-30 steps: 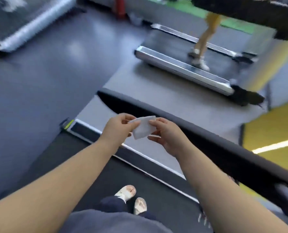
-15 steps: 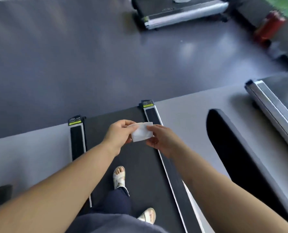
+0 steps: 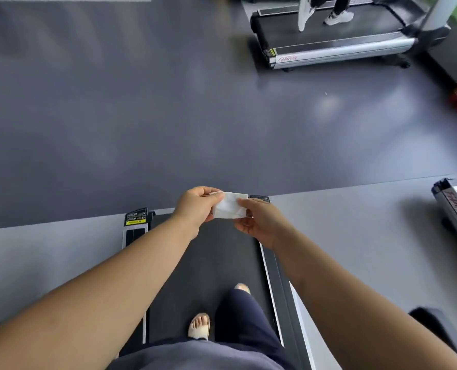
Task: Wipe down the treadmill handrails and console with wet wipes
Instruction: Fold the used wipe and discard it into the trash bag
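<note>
Two-handed hold on the small white folded wet wipe (image 3: 229, 209), up in the air above the rear of the black rubber treadmill belt (image 3: 216, 263). Pinched at its left edge by the left hand (image 3: 195, 209), thumb over fingertips, and at its right edge by the right hand (image 3: 259, 222), fingers curled underneath. Touching nothing but the two hands.

Held much as a second ago, with the same pinch at either edge. Perhaps pulled a little flatter and wider, though hard to tell for sure.

Changed far more: the direction of gaze.
- A second ago: right beside the long black padded handrail, just beyond the knuckles.
- Half a second ago: rail off to the right.
- Now: turned fully toward the tail of the belt and the dark grey gym floor (image 3: 142, 102). Only a dark rounded corner (image 3: 432, 324) at the lower right edge, probably the rail's end.

No console in view at all.

For the task, no wiping contact at present. Judging by the grip, a pause to open out or refold the wipe for a clean face. Likely needed next: a turn back toward rail or console, then a one-handed press.

Beyond, a silver-framed second treadmill (image 3: 328, 46) with someone's legs on it, well apart.
</note>
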A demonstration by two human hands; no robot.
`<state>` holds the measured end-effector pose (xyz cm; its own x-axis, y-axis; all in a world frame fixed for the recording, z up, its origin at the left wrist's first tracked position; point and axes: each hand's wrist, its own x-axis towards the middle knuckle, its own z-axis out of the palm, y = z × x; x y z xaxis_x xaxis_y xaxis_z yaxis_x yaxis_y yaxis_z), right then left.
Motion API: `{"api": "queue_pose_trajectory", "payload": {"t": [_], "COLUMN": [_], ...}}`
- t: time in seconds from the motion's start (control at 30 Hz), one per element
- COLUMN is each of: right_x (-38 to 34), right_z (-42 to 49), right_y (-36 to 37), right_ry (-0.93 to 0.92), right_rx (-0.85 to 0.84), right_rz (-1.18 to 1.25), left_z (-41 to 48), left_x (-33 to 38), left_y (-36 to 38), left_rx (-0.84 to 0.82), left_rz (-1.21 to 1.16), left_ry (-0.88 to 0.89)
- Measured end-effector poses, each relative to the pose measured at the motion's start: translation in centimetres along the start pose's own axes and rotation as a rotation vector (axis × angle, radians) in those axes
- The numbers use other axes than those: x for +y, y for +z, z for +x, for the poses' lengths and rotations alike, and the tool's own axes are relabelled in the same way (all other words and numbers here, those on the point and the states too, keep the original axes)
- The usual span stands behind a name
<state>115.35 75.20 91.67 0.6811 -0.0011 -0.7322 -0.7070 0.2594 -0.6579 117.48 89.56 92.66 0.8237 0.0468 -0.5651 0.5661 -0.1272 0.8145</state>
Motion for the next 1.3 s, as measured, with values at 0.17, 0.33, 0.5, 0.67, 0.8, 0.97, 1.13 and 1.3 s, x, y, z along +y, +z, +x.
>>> {"api": "queue_pose_trajectory", "payload": {"t": [0.17,0.33,0.5,0.67,0.8,0.97,1.13,1.3], "right_x": [-7.0,-15.0,-20.9,-25.1,-27.2,-29.6,-32.0,-34.2], "right_z": [6.2,12.4,17.4,22.9,26.7,31.0,35.3,41.1], "right_y": [-0.8,-1.4,-0.6,0.4,1.6,2.4,1.7,-1.1], "right_ry": [-0.017,-0.008,0.02,-0.011,0.005,0.01,-0.015,-0.086], "right_rx": [0.016,0.001,0.022,0.085,0.148,0.186,0.221,0.236], "right_rz": [0.005,-0.018,-0.005,0.012,0.1,0.211,0.267,0.313], "left_z": [7.5,14.5,21.1,28.4,33.4,39.2,44.9,51.3], "left_x": [5.3,11.2,16.1,19.7,21.9,24.5,26.5,27.7], "left_y": [2.5,4.8,5.4,5.6,5.2,5.5,7.2,10.9], "left_rx": [0.005,0.027,0.029,-0.054,-0.119,-0.194,-0.253,-0.307], "left_rz": [-0.013,-0.046,-0.035,0.006,0.055,0.154,0.244,0.282], "left_ry": [0.025,0.008,-0.014,0.003,-0.019,0.009,0.055,0.126]}}
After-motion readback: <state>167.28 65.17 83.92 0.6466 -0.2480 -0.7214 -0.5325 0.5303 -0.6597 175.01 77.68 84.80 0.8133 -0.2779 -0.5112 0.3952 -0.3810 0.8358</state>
